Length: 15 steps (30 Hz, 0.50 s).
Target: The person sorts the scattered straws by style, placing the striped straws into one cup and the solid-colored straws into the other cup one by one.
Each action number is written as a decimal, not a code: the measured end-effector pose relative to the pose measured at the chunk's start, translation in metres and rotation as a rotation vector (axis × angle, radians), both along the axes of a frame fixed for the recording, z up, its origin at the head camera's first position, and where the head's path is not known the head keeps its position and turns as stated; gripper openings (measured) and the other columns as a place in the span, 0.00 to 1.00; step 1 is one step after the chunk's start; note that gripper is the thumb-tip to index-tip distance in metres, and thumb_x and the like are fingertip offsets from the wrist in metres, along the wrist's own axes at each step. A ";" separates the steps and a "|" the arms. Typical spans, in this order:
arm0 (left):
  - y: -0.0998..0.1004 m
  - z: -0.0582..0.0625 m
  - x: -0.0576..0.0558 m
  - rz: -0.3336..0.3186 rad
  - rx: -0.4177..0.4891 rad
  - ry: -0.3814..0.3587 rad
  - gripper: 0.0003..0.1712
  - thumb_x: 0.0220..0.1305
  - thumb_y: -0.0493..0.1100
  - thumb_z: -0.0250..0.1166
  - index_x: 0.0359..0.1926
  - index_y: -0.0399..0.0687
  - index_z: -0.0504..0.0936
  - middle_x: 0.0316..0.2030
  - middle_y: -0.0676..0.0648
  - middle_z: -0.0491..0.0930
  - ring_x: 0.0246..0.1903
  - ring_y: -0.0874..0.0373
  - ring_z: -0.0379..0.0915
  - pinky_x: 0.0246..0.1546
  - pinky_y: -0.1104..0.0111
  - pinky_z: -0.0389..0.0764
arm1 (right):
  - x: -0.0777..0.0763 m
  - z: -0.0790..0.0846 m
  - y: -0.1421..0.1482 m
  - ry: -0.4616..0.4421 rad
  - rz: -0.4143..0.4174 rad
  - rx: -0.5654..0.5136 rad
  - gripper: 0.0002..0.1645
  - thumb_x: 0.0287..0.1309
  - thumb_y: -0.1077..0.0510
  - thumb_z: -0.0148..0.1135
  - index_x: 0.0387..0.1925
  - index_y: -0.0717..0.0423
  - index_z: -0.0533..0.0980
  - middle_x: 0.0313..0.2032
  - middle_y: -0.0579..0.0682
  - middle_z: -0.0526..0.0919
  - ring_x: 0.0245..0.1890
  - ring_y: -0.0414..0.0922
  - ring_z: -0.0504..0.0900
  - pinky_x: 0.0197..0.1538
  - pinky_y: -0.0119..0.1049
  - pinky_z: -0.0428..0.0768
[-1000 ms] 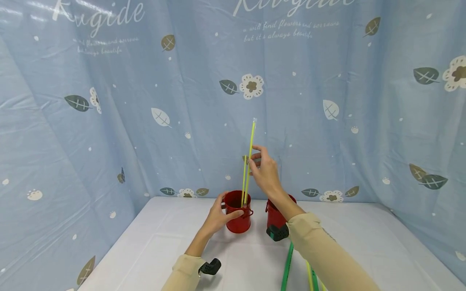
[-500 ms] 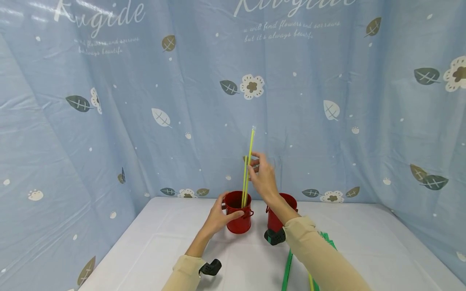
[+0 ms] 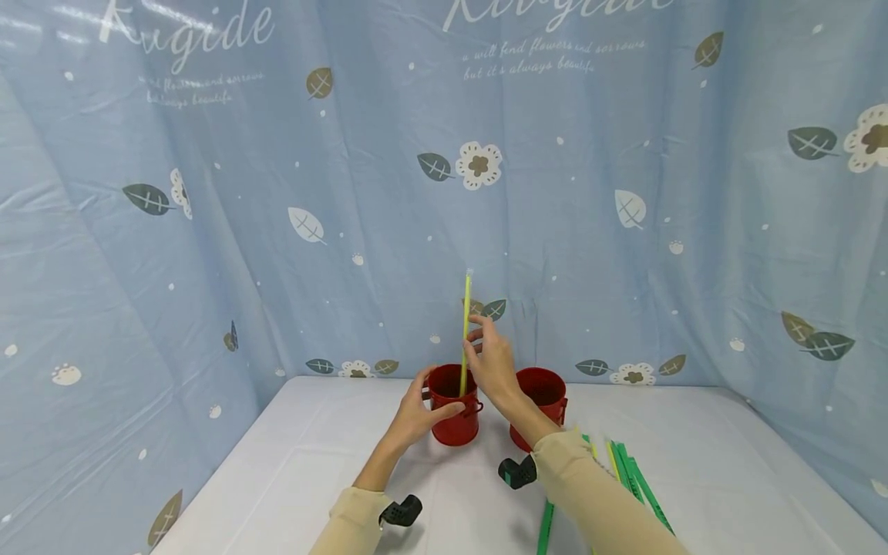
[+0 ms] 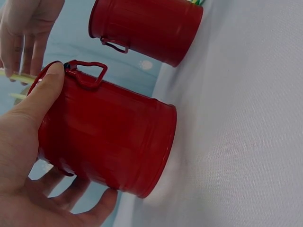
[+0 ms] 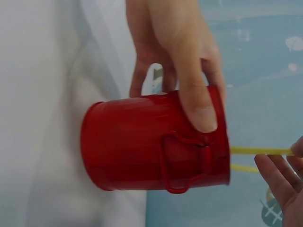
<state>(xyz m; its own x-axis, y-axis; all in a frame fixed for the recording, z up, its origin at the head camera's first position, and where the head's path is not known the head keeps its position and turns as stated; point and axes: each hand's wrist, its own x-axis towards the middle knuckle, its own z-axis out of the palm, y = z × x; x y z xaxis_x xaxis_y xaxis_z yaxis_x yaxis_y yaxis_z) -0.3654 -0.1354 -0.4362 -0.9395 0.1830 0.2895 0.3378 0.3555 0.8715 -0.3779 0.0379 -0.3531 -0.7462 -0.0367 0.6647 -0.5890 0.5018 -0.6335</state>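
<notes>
My left hand (image 3: 411, 418) grips a red metal bucket (image 3: 455, 428) with small side handles, standing upright on the white table. In the left wrist view its thumb lies over the rim (image 4: 46, 75) and the fingers wrap the far side. Above that bucket, my right hand (image 3: 496, 362) pinches a thin yellow stick (image 3: 466, 297) between thumb and fingers. The stick stands nearly upright, its lower end inside the bucket and a clear tip at its top. A second yellow stick (image 5: 244, 168) also comes out of the bucket in the right wrist view. Their lower ends are hidden.
Another red bucket (image 4: 147, 28) stands to the right, partly behind my right forearm. Several green strips (image 3: 645, 493) and thin yellow sticks (image 3: 613, 461) lie on the table (image 3: 277, 478) at the right, partly under the sleeve. A blue patterned curtain (image 3: 388, 193) hangs behind.
My right hand has moved down and slightly left, lowering the yellow stick further into the bucket. The left hand has kept its grip. More green strips show beside the right sleeve.
</notes>
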 end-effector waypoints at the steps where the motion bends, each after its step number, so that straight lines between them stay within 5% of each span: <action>1: -0.001 -0.001 -0.001 0.000 0.002 -0.001 0.52 0.55 0.53 0.74 0.74 0.49 0.55 0.66 0.43 0.68 0.61 0.42 0.68 0.54 0.48 0.80 | 0.000 -0.002 -0.001 -0.001 -0.002 0.007 0.28 0.63 0.65 0.62 0.63 0.54 0.68 0.39 0.54 0.84 0.34 0.47 0.86 0.32 0.36 0.86; 11: -0.001 -0.003 -0.001 0.001 -0.001 0.007 0.52 0.54 0.55 0.74 0.73 0.50 0.56 0.65 0.44 0.69 0.60 0.42 0.69 0.53 0.50 0.80 | -0.001 -0.019 -0.004 -0.027 -0.023 0.048 0.26 0.63 0.64 0.61 0.62 0.52 0.67 0.39 0.54 0.84 0.35 0.46 0.86 0.34 0.38 0.86; 15: 0.002 0.007 0.007 -0.004 0.002 0.008 0.51 0.56 0.50 0.73 0.74 0.45 0.55 0.65 0.40 0.69 0.60 0.40 0.69 0.52 0.48 0.80 | -0.001 -0.020 -0.005 -0.045 -0.031 0.049 0.26 0.64 0.63 0.61 0.62 0.52 0.67 0.40 0.55 0.84 0.36 0.47 0.86 0.36 0.39 0.86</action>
<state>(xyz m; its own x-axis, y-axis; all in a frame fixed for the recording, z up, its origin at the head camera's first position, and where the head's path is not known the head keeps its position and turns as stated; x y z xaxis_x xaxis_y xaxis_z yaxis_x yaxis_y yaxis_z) -0.3582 -0.1332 -0.4293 -0.9364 0.1860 0.2975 0.3462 0.3527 0.8693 -0.3788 0.0333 -0.3730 -0.7766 -0.0448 0.6285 -0.5442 0.5505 -0.6331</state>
